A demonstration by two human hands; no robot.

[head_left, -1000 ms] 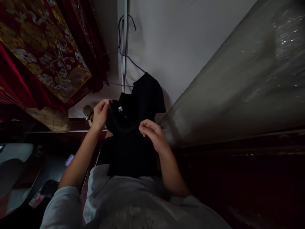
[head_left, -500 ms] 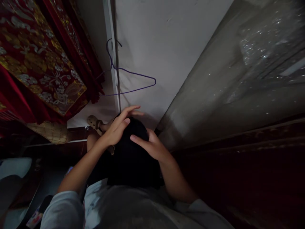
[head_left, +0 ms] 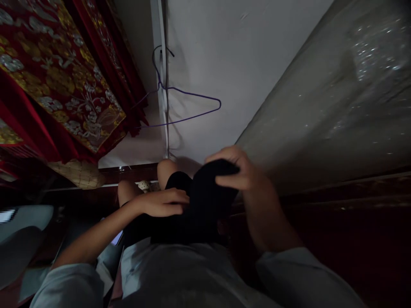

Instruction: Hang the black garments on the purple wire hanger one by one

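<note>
Over my lap a black cloth item (head_left: 208,188) bulges up in a rounded shape; the dark light hides its folds and exact kind. My right hand (head_left: 239,169) grips its upper right edge, thumb on the near side and fingers over the far side. Lower and to the left, my left hand (head_left: 165,202) lies with fingers extended against the black fabric, not visibly gripping it. My bare knees (head_left: 167,167) show beyond, with a beige clog (head_left: 144,185) on the floor between them.
A purple wire hanger (head_left: 192,92) hangs on a white upright (head_left: 162,85) ahead. Red embroidered cloth (head_left: 80,85) drapes at the left, above a tan woven bundle (head_left: 80,173). Clear plastic sheeting (head_left: 321,107) covers a surface at right. A phone (head_left: 117,237) lies by my left side.
My right hand has moved right and up, pulling the black cloth with it. My left hand has dropped lower onto the cloth. The view has shifted slightly, and my knees now show.
</note>
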